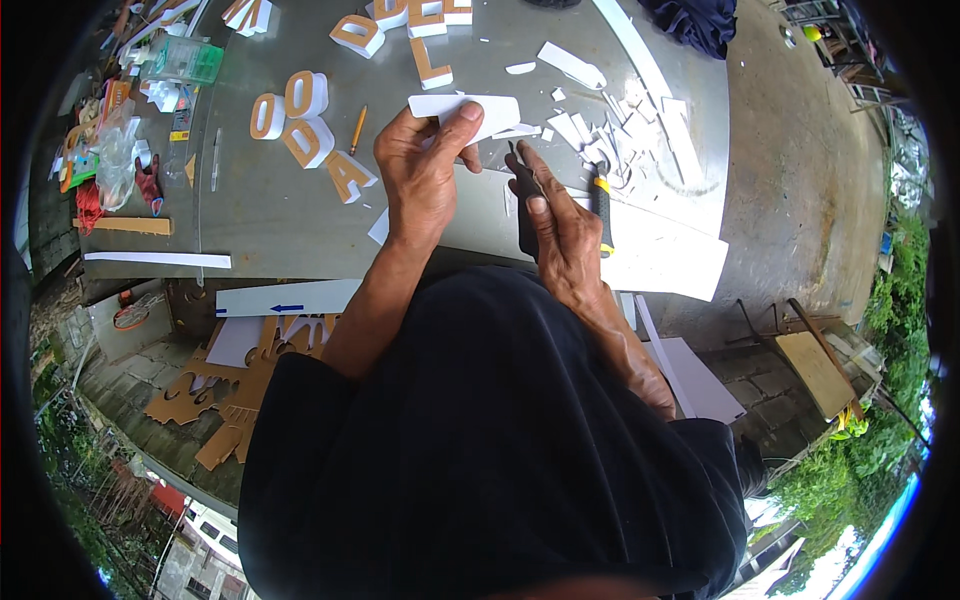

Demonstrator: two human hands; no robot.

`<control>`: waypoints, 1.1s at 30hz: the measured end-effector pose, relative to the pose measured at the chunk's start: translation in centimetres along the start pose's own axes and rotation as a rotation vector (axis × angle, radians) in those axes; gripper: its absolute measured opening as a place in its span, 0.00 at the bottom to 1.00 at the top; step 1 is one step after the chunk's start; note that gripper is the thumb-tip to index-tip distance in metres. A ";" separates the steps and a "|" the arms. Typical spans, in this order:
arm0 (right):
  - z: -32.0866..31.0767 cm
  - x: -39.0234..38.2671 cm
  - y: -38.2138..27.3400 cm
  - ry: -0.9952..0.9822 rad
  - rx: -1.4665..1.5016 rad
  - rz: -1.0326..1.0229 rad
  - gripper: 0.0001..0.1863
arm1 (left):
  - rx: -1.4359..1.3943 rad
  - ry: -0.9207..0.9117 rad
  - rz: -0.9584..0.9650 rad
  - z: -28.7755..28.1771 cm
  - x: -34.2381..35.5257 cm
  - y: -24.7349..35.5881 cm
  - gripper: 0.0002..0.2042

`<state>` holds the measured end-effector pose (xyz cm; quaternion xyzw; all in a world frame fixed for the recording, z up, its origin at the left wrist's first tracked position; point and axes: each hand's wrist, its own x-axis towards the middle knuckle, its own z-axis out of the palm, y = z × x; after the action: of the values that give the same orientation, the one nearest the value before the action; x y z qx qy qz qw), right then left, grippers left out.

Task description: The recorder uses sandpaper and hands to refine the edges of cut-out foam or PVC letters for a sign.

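Observation:
My left hand (418,165) is closed around a flat white piece of sheet (490,112), thumb on top, held up over the grey table (290,215). Close to its right, my right hand (565,225) grips a slim black-handled tool (526,215) along the palm. The tool's thin dark tip points away from me, just below the white piece, apart from it as far as I can see. A yellow-and-black-handled tool (603,215) lies beside my right hand, partly covered by it. A large white sheet (670,255) lies underneath.
White offcuts (615,135) litter the table's right side. Letter-shaped blocks with brown faces and white sides (308,142) stand at the back left, near a pencil (358,130). A green clear container (190,62) and plastic bag (115,160) crowd the left edge. Brown cut-out sheets (235,410) lie below.

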<state>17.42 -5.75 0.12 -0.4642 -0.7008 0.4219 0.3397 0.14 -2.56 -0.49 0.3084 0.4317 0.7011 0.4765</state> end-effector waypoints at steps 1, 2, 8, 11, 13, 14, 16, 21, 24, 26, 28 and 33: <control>-0.4 -0.2 -0.1 -0.015 0.129 0.117 0.24 | -0.005 -0.009 -0.008 -0.2 0.0 0.2 0.05; -0.9 0.1 0.1 0.055 0.159 0.146 0.24 | -0.004 -0.008 -0.011 -0.6 -0.1 0.1 0.05; -3.0 2.1 -0.1 0.074 0.294 0.133 0.23 | 0.022 -0.134 -0.018 -1.5 0.0 -0.1 0.05; -3.2 3.0 -1.1 -0.021 0.284 0.117 0.23 | 0.060 -0.206 -0.046 -1.6 -0.2 0.1 0.07; -3.0 3.6 -1.9 -0.130 0.053 -0.035 0.23 | 0.188 -0.313 -0.106 -0.9 -0.5 0.6 0.08; -3.0 4.0 -2.8 -0.166 0.050 0.080 0.23 | 0.200 -0.289 -0.132 -0.8 -0.6 0.2 0.08; -2.3 3.0 -2.4 -0.087 0.004 -0.017 0.23 | 0.133 -0.221 -0.136 -0.7 0.4 1.0 0.07; -2.6 2.8 -2.7 -0.107 0.063 0.095 0.23 | 0.280 -0.351 -0.193 -0.7 0.2 1.5 0.07; -2.3 2.7 -1.5 -0.087 -0.015 -0.056 0.23 | 0.157 -0.316 -0.189 -0.8 0.4 1.1 0.08; -2.3 2.2 -0.6 -0.031 -0.073 -0.157 0.23 | 0.120 -0.286 -0.188 -0.8 1.1 1.1 0.08; -2.2 2.7 -1.4 -0.058 -0.020 -0.049 0.23 | 0.183 -0.323 -0.197 -0.6 0.4 1.0 0.07; -1.7 2.1 -1.3 -0.011 -0.114 -0.192 0.24 | 0.138 -0.305 -0.172 -0.7 0.1 0.5 0.06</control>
<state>17.68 -3.58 2.17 -0.4113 -0.7668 0.3494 0.3476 -0.70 -2.75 -0.32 0.4051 0.4264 0.5715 0.5722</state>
